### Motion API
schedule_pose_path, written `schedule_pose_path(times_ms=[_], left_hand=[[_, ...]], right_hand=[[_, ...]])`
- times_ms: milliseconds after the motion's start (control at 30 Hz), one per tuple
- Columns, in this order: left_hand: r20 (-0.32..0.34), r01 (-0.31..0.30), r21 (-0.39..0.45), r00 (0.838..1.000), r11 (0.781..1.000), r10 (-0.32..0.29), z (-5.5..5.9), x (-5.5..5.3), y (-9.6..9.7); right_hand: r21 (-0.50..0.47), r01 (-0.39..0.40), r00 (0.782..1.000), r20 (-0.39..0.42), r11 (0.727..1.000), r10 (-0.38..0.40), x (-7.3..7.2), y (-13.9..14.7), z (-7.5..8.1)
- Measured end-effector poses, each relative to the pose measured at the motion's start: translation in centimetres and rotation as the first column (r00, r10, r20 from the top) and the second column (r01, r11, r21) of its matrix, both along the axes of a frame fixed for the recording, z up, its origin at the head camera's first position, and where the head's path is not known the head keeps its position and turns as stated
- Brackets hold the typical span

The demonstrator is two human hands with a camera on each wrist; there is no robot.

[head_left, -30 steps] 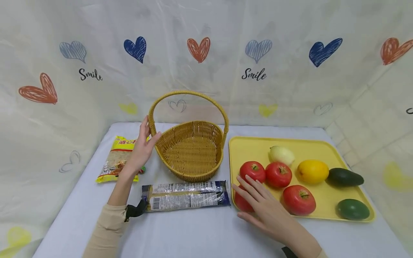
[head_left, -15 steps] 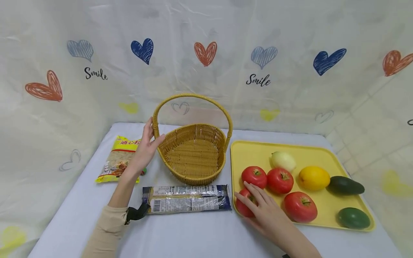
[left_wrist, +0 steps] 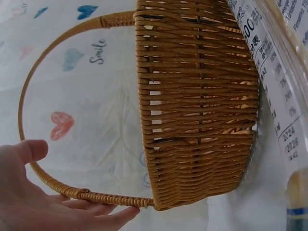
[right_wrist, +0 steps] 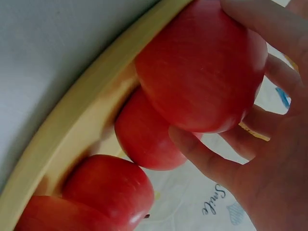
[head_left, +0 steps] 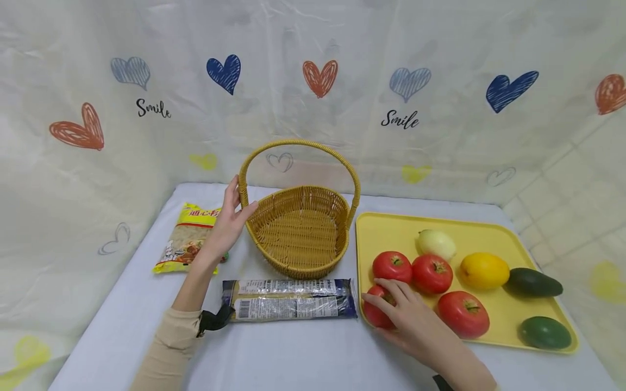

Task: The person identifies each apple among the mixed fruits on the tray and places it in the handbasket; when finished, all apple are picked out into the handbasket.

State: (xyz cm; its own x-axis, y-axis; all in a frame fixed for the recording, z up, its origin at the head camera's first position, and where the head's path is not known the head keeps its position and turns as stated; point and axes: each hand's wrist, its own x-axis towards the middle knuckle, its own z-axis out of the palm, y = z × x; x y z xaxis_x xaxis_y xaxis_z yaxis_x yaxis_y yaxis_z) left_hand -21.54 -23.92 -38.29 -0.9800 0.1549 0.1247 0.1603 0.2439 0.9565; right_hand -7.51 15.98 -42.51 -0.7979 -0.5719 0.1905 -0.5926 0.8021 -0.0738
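Red apple (right_wrist: 204,72): near-left corner of the yellow tray (head_left: 391,225), close by the rim. Right hand (head_left: 413,320) over it, fingers spread and curled round the skin. Whether every tip presses, cannot tell

And the other side?

Left hand (head_left: 227,225) at the wicker basket (left_wrist: 192,144). Fingers fairly straight, laid along the outside of the handle (head_left: 299,142) near its foot; thumb standing free. No closed hold there

What could go wrong from here?

Skin looks smooth and glossy, so my guess is slipping: an uneven hold could let the fruit turn out of the fingers and roll. Three other red apples (head_left: 462,315) share the tray, one just behind; a sideways nudge might set them moving. The rim is near enough to be knocked. Over at the basket, a shove on the handle alone could swivel or tip it

Surface?

White cloth (head_left: 303,353) over the table. Tray on the right, also bearing a pale onion-like bulb (head_left: 437,244), a lemon (head_left: 484,270) and two dark green fruits (head_left: 545,332). Long printed packet (head_left: 288,307) flat in front of the basket; yellow food bag (head_left: 186,239) beyond the left forearm

Room?

Pale sheeting (head_left: 303,32) behind the table and down both sides, printed with red, blue and yellow hearts and the word "Smile"; nothing shows past it
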Motion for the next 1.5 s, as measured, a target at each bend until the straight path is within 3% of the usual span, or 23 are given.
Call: schedule_pose_path(times_ms=[167,333,533,700,900,1367,1500], left_hand=[[0.001,0.001,-0.012,1.0,1.0,-0.001,0.4,0.1,0.0],[0.001,0.007,-0.016,1.0,1.0,-0.007,0.6,0.1,-0.3],[0.005,0.001,-0.022,1.0,1.0,-0.001,0.4,0.2,-0.4],[0.013,0.0,-0.009,1.0,1.0,0.0,0.1,0.3,-0.3],[0.019,0.001,-0.012,1.0,1.0,-0.001,-0.3,0.6,-0.3],[-0.014,0.017,0.001,1.0,1.0,-0.017,0.0,0.2,0.3],[-0.016,0.018,-0.001,1.0,1.0,-0.018,-0.1,0.1,0.3]], right_hand=[[-0.009,-0.011,0.998,0.056,1.0,0.012,0.5,-0.3,0.8],[-0.035,-0.074,0.992,0.095,0.997,0.077,0.6,-1.0,1.6],[-0.042,-0.179,0.984,0.014,0.983,0.18,-0.4,-2.7,2.6],[-0.042,-0.285,0.957,-0.068,0.958,0.282,-1.2,-4.6,3.8],[-0.126,-0.368,0.929,-0.029,0.921,0.368,-1.9,-6.6,4.0],[-0.268,-0.384,0.902,0.095,0.883,0.421,-5.3,-9.5,4.7],[-0.362,-0.32,0.902,0.165,0.876,0.398,-6.0,-9.9,4.9]])
